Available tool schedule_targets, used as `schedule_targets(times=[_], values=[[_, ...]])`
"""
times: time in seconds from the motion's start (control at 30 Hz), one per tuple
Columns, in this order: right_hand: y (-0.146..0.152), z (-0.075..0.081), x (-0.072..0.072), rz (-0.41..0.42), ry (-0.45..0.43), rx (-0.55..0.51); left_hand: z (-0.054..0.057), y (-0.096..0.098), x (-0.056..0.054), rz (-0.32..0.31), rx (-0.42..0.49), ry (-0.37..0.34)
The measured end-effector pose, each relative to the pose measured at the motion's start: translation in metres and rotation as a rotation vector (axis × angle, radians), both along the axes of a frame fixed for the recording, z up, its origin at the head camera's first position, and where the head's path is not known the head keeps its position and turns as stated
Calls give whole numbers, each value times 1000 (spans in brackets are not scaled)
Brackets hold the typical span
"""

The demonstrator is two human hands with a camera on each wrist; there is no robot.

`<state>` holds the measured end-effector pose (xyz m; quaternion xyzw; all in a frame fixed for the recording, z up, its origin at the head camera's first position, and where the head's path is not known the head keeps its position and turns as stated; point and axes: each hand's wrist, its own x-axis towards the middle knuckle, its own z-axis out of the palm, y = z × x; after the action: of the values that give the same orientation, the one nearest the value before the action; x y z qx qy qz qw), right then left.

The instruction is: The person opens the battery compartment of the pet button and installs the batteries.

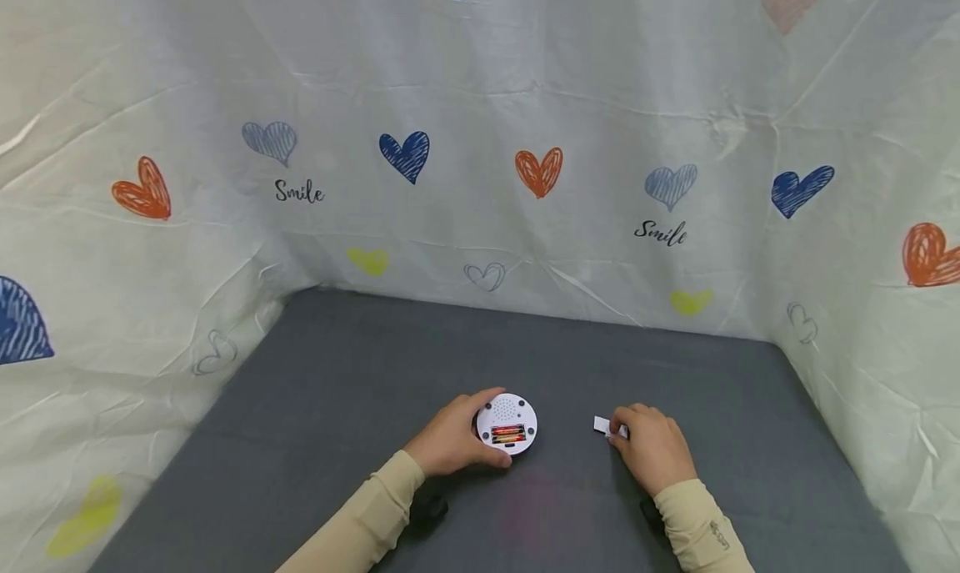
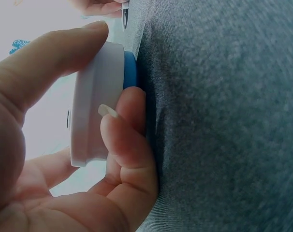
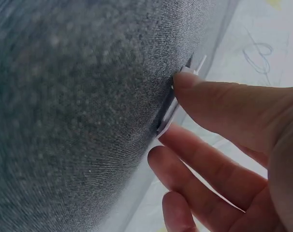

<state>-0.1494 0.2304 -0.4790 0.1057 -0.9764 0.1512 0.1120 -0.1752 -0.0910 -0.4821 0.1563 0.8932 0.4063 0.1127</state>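
Observation:
A round white device [image 1: 517, 409] lies with its underside up, showing speaker holes, several screws and an uncovered compartment with two batteries [image 1: 508, 434]. My left hand [image 1: 453, 439] grips it from the left, thumb along one edge and fingers round the other. In the left wrist view, its white casing [image 2: 95, 106] has a blue part [image 2: 130, 70] on the side facing the table. To the right, my right hand [image 1: 652, 446] pinches a small white battery cover [image 1: 602, 424] at table level. The right wrist view shows that cover [image 3: 167, 118] edge-on, between thumb and fingers.
A dark grey cloth [image 1: 405, 348] covers the table. White sheeting [image 1: 465, 81] printed with hearts and "Smile" stands behind it and along both sides. Dark objects [image 1: 429, 509] partly show beneath the wrists.

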Motion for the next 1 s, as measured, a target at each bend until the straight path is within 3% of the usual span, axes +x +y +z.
schedule_targets(times=[0.37,0.73,1.0], values=[[-23,-2,4,14,14,-53,2,0,2,-6,-2,-6],[-76,21,11,172,187,-52,2,-1,3,-11,12,-11],[-109,19,18,342,253,-40,1,-4,2,-26,12,9]])
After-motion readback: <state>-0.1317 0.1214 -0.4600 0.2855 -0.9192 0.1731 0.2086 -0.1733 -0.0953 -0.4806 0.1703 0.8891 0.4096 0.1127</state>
